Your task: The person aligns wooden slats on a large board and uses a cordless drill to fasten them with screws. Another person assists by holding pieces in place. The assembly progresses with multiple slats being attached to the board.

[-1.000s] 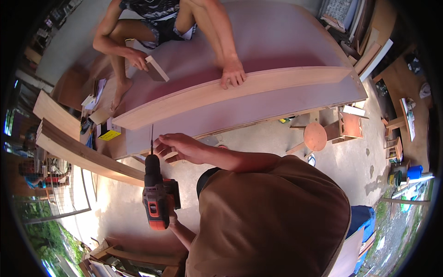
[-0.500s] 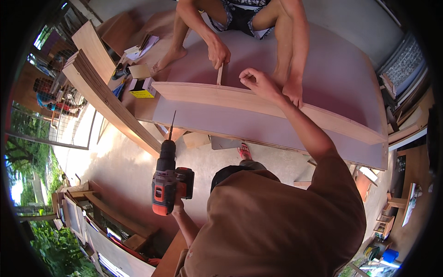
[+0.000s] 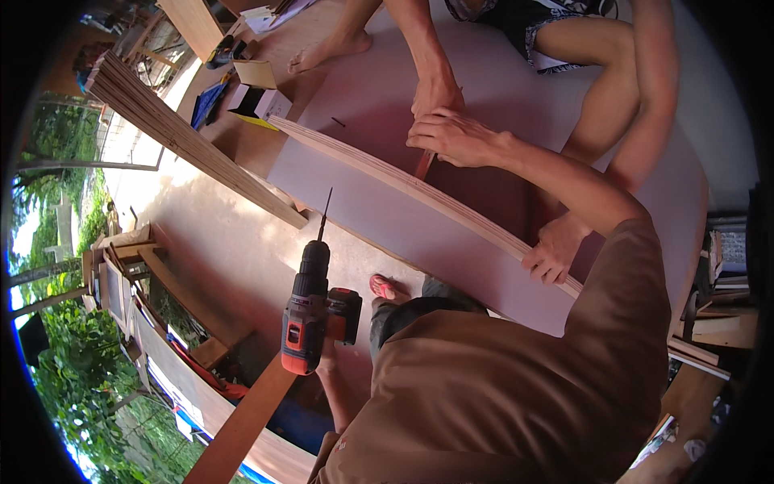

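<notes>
My left hand (image 3: 326, 356) is wrapped round the grip of a red and black cordless drill (image 3: 305, 310), its long thin bit pointing up and away. Across the board, my right hand (image 3: 455, 137) reaches to a co-worker's hand (image 3: 438, 93), fingers curled against it; what lies between them is hidden. Just below these hands a short wooden strip (image 3: 424, 166) shows. It meets the long plywood plank (image 3: 403, 184), which stands on edge on the board. The co-worker's other hand (image 3: 555, 248) grips the plank near its right end.
A large grey-topped board (image 3: 355, 206) carries the work. A small dark screw or nail (image 3: 339, 123) lies on it. To the left are an open box (image 3: 260, 101), a second drill (image 3: 224, 52) and stacked curved plywood strips (image 3: 177, 137). Scrap wood (image 3: 177, 290) lies lower left.
My view has turned and come closer to the board. My right hand has moved from beside the strip to the co-worker's hand. The drill stays in my left hand.
</notes>
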Demonstrator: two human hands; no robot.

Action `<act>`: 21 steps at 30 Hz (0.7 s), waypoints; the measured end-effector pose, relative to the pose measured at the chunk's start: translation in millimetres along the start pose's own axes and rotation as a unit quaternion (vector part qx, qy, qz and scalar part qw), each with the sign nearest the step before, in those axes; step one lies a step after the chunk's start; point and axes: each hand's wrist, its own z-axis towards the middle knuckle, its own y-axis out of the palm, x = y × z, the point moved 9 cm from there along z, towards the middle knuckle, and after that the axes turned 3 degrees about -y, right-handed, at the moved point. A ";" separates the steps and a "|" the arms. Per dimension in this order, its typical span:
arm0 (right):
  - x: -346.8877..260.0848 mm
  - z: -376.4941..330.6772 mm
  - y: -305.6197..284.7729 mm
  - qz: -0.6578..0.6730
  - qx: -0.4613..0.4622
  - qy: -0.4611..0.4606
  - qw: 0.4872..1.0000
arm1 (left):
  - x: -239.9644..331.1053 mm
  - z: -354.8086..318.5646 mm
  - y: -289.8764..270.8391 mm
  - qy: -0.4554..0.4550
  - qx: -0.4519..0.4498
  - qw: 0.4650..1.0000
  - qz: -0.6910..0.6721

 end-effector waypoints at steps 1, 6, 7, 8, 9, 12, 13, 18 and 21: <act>5.6 2.9 8.6 -0.004 -0.027 0.001 1.000 | -0.6 -3.5 6.8 -0.017 0.004 1.000 -0.003; 2.8 13.0 35.5 -0.036 -0.091 -0.084 0.992 | -8.3 -8.9 40.0 -0.087 0.013 0.996 -0.017; 1.3 13.9 40.7 -0.032 -0.099 -0.099 0.990 | -12.7 -6.3 45.7 -0.107 0.011 0.994 -0.028; 3.6 13.0 52.6 -0.020 -0.139 -0.080 0.987 | -19.4 -4.9 50.9 -0.141 0.005 0.989 -0.048; 2.7 13.5 58.1 -0.005 -0.139 -0.067 0.988 | -24.9 -3.4 53.4 -0.169 0.000 0.983 -0.078; 5.2 11.4 75.0 0.037 -0.175 -0.060 0.982 | -37.3 -0.6 58.4 -0.236 -0.011 0.957 -0.171; 5.6 11.5 72.3 0.053 -0.155 -0.076 0.984 | -38.9 2.4 61.4 -0.232 -0.008 0.951 -0.204; 7.4 10.4 65.2 0.084 -0.132 -0.123 0.980 | -49.9 16.5 73.9 -0.247 -0.007 0.950 -0.190; 6.3 13.8 67.8 0.086 -0.148 -0.126 0.977 | -43.9 19.8 81.1 -0.257 -0.005 0.943 -0.210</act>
